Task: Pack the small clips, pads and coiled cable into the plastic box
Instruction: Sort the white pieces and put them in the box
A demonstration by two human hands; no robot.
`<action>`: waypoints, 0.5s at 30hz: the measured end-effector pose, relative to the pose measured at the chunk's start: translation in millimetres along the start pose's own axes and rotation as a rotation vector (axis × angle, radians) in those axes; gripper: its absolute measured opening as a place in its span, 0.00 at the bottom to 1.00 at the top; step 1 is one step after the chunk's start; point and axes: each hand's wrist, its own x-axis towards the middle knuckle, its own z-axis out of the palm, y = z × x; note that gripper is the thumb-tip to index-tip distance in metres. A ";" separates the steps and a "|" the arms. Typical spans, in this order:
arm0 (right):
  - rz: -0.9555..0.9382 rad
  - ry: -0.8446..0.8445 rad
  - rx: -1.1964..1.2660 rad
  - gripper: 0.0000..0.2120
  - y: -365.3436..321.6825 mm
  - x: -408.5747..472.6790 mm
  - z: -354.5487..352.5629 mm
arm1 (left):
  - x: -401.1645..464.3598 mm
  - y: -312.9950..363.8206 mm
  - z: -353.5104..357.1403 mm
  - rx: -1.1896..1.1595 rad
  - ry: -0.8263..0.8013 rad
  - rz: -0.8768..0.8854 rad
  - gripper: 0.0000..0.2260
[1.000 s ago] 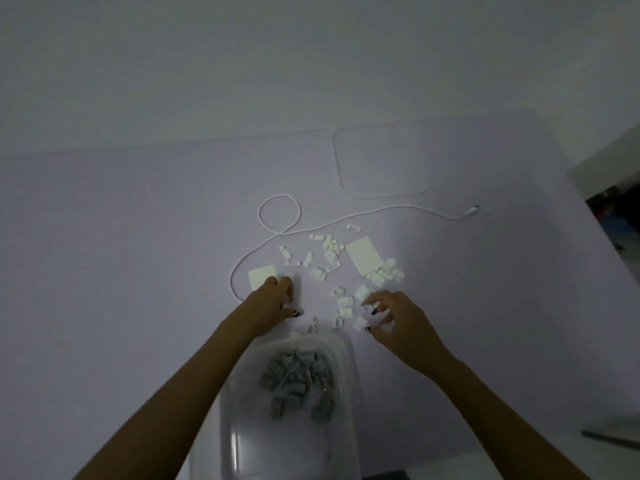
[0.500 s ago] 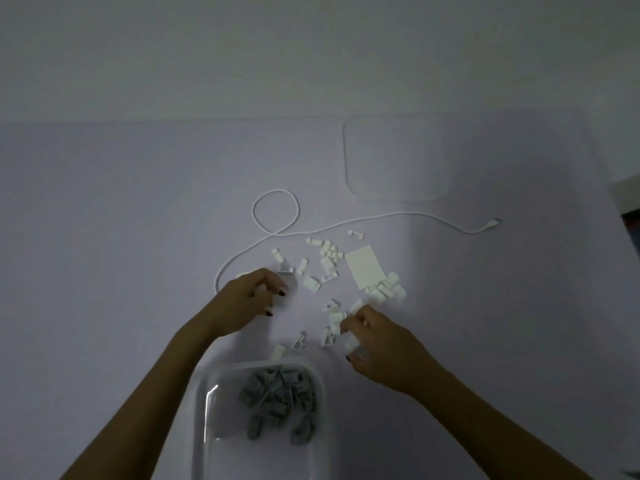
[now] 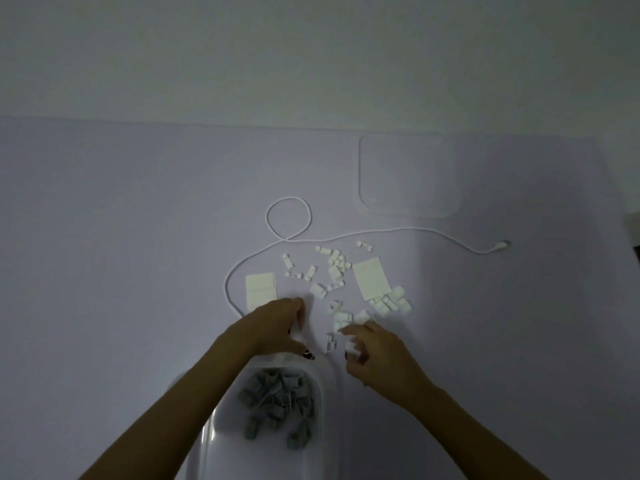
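right hand [image 3: 377,355] fingers are pinching small clips [image 3: 351,346]; plastic box [image 3: 325,382] is lying just near-left. left hand [image 3: 273,327] fingers are curling, contents indeterminate.

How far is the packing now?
Done: a heap of clips lies in the plastic box. In hand: the right hand pinches a white clip. Left: loose clips, two pads and the cable.
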 end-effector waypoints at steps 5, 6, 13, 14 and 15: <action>0.219 0.000 0.626 0.07 -8.4 7.3 -30.1 | 4.3 7.4 -0.3 0.127 -0.079 0.025 0.21; 0.249 -0.011 0.722 0.06 -9.5 9.1 -37.1 | 4.5 8.0 0.2 0.132 -0.081 0.032 0.20; 0.582 0.093 1.225 0.08 -9.2 18.2 -56.5 | 6.3 3.0 -1.0 0.025 -0.028 0.041 0.13; 0.573 0.095 1.244 0.07 -6.6 16.7 -55.4 | 6.9 2.7 -0.9 0.013 -0.016 0.033 0.14; 0.559 0.086 1.239 0.07 -4.4 15.0 -54.3 | 7.3 3.3 -0.6 -0.003 -0.009 0.026 0.14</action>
